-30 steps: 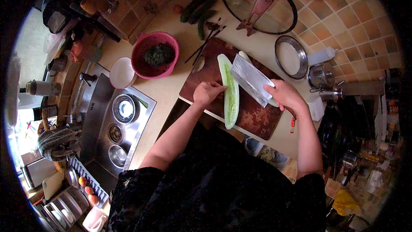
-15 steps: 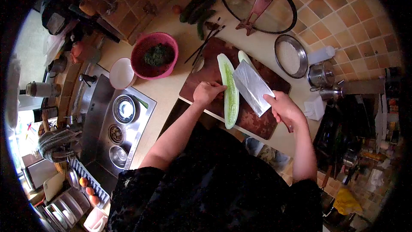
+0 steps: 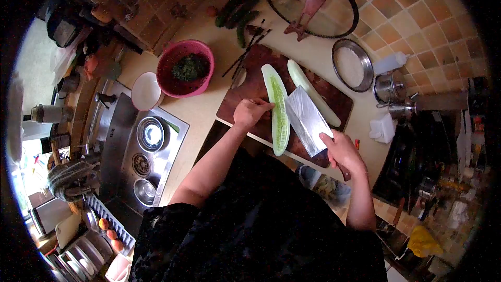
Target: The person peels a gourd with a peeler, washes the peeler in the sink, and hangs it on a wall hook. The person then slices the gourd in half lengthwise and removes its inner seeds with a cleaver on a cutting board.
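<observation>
A peeled cucumber half [image 3: 277, 117] lies cut side up on the dark wooden cutting board [image 3: 249, 84], its seedy middle showing. At its left edge, my left hand [image 3: 251, 111] is closed, with the fingertips pinching the rim. My right hand [image 3: 342, 151] is wrapped round the handle of a cleaver [image 3: 308, 120]. The broad blade sits just right of the cut half, its far corner close to that half's edge. Right of the blade, a second peeled cucumber piece [image 3: 313, 93] rests on the board, rounded side up.
Behind the board lie chopsticks [image 3: 241, 58] and unpeeled cucumbers [image 3: 236, 9]. A pink basket [image 3: 165, 81] of dark greens and a white bowl [image 3: 145, 91] stand left, beside the sink [image 3: 122, 149]. A glass lid [image 3: 271, 8] leans at the back; a metal bowl [image 3: 370, 65] stands right.
My right hand has drawn the cleaver slightly back toward me, uncovering more of the second cucumber piece. My left hand stays at the cut half's edge.
</observation>
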Available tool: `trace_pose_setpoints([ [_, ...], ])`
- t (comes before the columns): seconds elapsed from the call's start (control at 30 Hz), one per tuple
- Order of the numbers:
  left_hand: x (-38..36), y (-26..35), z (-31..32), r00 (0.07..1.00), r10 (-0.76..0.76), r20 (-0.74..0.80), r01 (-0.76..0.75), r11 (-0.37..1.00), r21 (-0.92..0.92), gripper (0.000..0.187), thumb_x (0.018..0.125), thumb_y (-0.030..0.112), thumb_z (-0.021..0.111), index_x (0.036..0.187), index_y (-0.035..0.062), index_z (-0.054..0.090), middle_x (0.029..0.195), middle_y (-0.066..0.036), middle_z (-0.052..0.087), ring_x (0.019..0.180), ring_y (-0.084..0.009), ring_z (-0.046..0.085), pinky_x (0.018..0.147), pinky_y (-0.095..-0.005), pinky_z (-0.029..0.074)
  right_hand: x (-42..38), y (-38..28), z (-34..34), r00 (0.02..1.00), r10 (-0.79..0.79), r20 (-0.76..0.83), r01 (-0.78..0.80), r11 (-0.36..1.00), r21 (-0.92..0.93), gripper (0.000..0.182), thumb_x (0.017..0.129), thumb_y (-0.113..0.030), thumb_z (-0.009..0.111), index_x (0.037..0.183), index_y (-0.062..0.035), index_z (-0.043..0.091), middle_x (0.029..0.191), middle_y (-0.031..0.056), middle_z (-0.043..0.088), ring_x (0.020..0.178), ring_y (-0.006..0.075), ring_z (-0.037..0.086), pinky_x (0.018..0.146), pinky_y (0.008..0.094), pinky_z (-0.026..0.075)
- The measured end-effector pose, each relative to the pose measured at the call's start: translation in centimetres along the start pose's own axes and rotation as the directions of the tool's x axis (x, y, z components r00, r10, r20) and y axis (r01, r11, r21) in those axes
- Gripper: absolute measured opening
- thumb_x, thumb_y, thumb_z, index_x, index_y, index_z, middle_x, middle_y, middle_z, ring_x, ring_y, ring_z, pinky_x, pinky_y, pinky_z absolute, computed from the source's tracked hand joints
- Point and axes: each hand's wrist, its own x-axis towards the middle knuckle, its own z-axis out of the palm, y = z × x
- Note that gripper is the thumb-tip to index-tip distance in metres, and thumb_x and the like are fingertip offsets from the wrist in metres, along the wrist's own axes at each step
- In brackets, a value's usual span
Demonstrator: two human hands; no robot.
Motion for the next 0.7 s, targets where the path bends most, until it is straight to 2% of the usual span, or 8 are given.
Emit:
trace_pose_setpoints([
  [0.1,0.6,-0.5,0.2,1.000,-0.012,-0.011,0.012,0.999,0.030,0.031,0.080,0.039,0.080,0.089,0.0089,0.080,0.079,-0.004,0.076,0.067,-0.0109,0.071,0.064,-0.0282,0.054,-0.6,0.4,0.2,1.000,-0.014,0.016,0.014,1.000,0.012,0.039,0.102,-0.037,0.053,0.099,0.0017,0.058,0.056,0.0067,0.057,0.041,0.0170,0.056,0.041,0.0347,0.046],
  [0.27,-0.7,1.1,-0.2,1.000,-0.016,-0.023,0.017,0.999,0.044,0.032,0.079,0.041,0.080,0.089,0.0106,0.080,0.076,-0.003,0.075,0.066,-0.0104,0.069,0.065,-0.0278,0.053,-1.1,1.6,0.3,0.999,0.007,0.044,-0.010,0.998,0.061,0.037,0.103,-0.036,0.053,0.102,0.0010,0.057,0.055,0.0047,0.055,0.039,0.0145,0.052,0.039,0.0335,0.043],
  [0.37,0.3,-0.2,0.2,1.000,-0.021,0.002,0.021,0.999,-0.034,0.031,0.080,0.042,0.082,0.089,0.0118,0.080,0.075,-0.002,0.074,0.060,-0.0107,0.067,0.061,-0.0299,0.055,-1.0,2.6,0.5,0.997,0.014,0.076,-0.023,0.993,0.114,0.037,0.103,-0.036,0.053,0.103,0.0003,0.056,0.055,0.0033,0.054,0.039,0.0135,0.050,0.038,0.0326,0.041],
  [0.47,0.8,-0.8,0.5,1.000,0.000,-0.020,0.000,1.000,0.027,0.031,0.081,0.042,0.079,0.087,0.0114,0.080,0.075,-0.002,0.075,0.062,-0.0098,0.066,0.062,-0.0284,0.052,-1.1,2.9,0.4,0.993,0.057,0.106,-0.073,0.984,0.161,0.036,0.103,-0.037,0.053,0.104,-0.0003,0.055,0.054,0.0023,0.053,0.039,0.0131,0.050,0.038,0.0322,0.040],
  [0.57,0.5,-0.3,0.4,0.999,-0.049,0.001,0.049,0.999,0.020,0.031,0.081,0.042,0.078,0.086,0.0116,0.080,0.074,-0.001,0.074,0.061,-0.0097,0.066,0.061,-0.0285,0.051,-1.0,3.7,0.4,0.987,0.081,0.138,-0.105,0.979,0.177,0.036,0.103,-0.037,0.053,0.103,-0.0006,0.054,0.054,0.0018,0.051,0.039,0.0130,0.050,0.038,0.0324,0.040],
  [0.7,1.1,-1.3,0.8,0.999,-0.042,0.018,0.043,0.997,-0.066,0.031,0.081,0.042,0.078,0.084,0.0113,0.079,0.071,0.000,0.074,0.059,-0.0093,0.065,0.059,-0.0288,0.051,-1.6,3.9,0.9,0.989,0.081,0.127,-0.103,0.979,0.178,0.036,0.103,-0.037,0.054,0.103,-0.0006,0.054,0.053,0.0019,0.051,0.040,0.0132,0.051,0.038,0.0329,0.042],
])
